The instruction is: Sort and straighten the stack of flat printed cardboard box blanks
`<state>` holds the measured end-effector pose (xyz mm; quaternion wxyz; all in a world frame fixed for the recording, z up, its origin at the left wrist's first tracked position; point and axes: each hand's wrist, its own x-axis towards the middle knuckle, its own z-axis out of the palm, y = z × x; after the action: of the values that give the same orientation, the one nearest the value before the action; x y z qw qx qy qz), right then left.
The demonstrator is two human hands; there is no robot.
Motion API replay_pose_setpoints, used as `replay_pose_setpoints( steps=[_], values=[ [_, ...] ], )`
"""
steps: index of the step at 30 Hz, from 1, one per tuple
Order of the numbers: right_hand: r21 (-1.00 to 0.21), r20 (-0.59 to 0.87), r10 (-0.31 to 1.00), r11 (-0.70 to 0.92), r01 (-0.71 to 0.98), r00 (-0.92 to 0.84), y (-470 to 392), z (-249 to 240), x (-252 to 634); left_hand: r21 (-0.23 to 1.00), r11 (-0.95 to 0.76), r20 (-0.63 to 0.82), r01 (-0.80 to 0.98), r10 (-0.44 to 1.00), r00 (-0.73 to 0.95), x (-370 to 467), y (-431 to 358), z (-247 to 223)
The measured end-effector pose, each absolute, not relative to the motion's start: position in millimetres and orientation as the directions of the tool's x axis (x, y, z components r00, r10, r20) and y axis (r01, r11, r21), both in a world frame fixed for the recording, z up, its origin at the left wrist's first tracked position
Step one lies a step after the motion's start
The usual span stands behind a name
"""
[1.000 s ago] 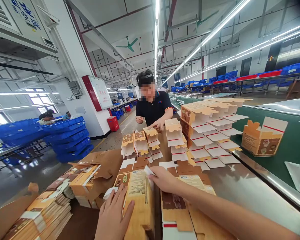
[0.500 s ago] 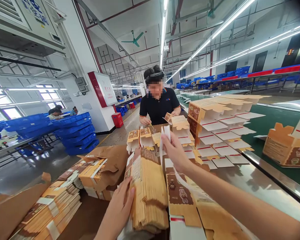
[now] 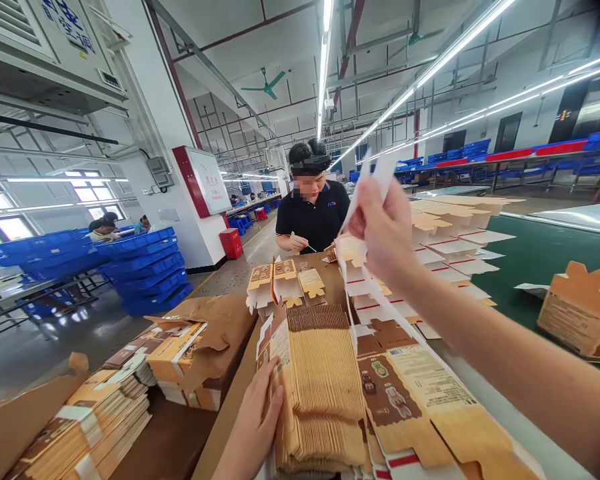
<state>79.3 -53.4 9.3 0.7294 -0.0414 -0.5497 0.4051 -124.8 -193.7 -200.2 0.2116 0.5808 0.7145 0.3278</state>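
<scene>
A thick stack of flat brown carton blanks (image 3: 320, 380) stands on edge on the table, fanned slightly — printed faces leaning right. A white paper band (image 3: 367, 200) hangs loose above it — lifted high, trailing down toward the stack.

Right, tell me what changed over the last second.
The right hand pinched the white paper band at the stack of flat tan cartons, then pulled it up and away to head height. The strip trails down toward the stack. The stack, once flat, now stands on edge and fanned. The left hand stays pressed against the stack's side. The folded cartons beyond sit unchanged.
</scene>
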Motion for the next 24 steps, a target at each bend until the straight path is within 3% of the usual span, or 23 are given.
replay_pose_setpoints(
  steps=[3, 6, 8, 12, 15, 17, 20, 22, 24],
  values=[
    [-0.35, 0.776, 0.581, 0.721, -0.599, 0.246, -58, 53, 105, 0.721, 0.089, 0.084, 0.687, 0.973, -0.214, -128, -194, -205],
    [-0.288, 0.843, 0.482, 0.781, -0.555, 0.241, -68, 76, 125, 0.69, 0.054, 0.143, 0.722, 0.968, -0.209, -133, -197, -206],
    [-0.322, 0.852, 0.496, 0.75, -0.577, 0.169, -79, 74, 127, 0.664, 0.014, 0.23, 0.748, 0.947, -0.222, -131, -202, -197],
    [-0.477, 0.784, 0.615, 0.515, -0.712, -0.08, -109, 52, 104, 0.744, -0.186, 0.409, 0.642, 0.886, -0.217, -112, -213, -158],
    [-0.521, 0.799, 0.542, 0.405, -0.751, -0.262, -133, 43, 83, 0.674, -0.23, 0.512, 0.703, 0.83, -0.22, -108, -204, -150],
    [-0.514, 0.81, 0.506, 0.37, -0.774, -0.297, -144, 44, 77, 0.625, -0.025, 0.441, 0.78, 0.836, -0.326, -119, -192, -168],
    [-0.535, 0.778, 0.567, 0.37, -0.759, -0.271, -149, 51, 81, 0.683, 0.254, 0.103, 0.685, 0.895, -0.434, -144, -183, -204],
    [-0.529, 0.763, 0.613, 0.413, -0.741, -0.203, -147, 58, 86, 0.709, 0.236, 0.093, 0.665, 0.903, -0.42, -149, -189, -205],
    [-0.49, 0.767, 0.624, 0.422, -0.763, -0.147, -148, 60, 86, 0.777, 0.072, 0.219, 0.625, 0.901, -0.376, -138, -201, -178]
  ],
)
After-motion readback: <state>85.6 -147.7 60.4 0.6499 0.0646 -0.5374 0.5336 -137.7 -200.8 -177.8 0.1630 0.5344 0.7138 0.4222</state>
